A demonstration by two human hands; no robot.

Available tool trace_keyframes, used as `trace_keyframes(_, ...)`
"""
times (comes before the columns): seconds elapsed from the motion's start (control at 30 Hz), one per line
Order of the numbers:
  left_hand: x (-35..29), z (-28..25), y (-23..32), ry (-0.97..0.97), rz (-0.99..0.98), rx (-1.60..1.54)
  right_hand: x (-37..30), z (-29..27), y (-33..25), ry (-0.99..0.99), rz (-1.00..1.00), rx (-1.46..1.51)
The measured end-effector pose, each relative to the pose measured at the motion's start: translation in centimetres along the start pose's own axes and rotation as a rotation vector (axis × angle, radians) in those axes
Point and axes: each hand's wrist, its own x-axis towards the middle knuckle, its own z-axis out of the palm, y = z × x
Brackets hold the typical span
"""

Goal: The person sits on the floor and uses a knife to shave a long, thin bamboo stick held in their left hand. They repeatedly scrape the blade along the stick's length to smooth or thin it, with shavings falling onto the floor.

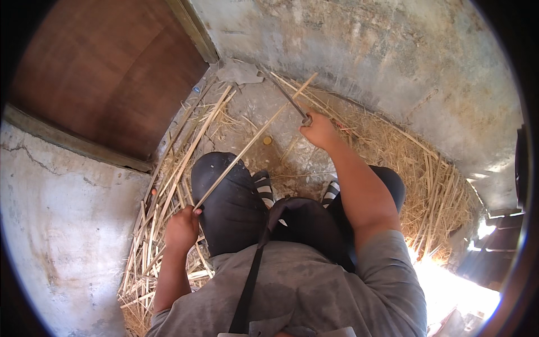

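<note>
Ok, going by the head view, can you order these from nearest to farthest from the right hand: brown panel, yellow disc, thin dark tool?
1. Thin dark tool: held in the right hand, extending toward the upper left.
2. Yellow disc: a little to the left of that hand.
3. Brown panel: farthest, at the upper left.
</note>
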Motion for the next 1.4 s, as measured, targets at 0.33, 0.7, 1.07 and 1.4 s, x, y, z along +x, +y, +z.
trace_keyframes(0.33,0.3,-2.0,-0.8,-0.151,0.039,-0.209,-3.6,0.8,-5.2,-0.304,-0.462,-0.321)
trace_keyframes(0.7,0.6,-2.0,-0.4,-0.206,-0.014,-0.367,-3.7,1.2,-4.9,-0.339,-0.375,-0.291)
trace_keyframes(1.07,0.9,-1.2,-0.9,-0.123,0.076,-0.182,-0.5,1.0,0.0,-0.072,-0.109,-0.090)
trace_keyframes(1.4,-0.3,0.6,1.5,-0.020,-0.034,0.066,-2.4,-0.6,-2.5,-0.219,-0.342,-0.186)
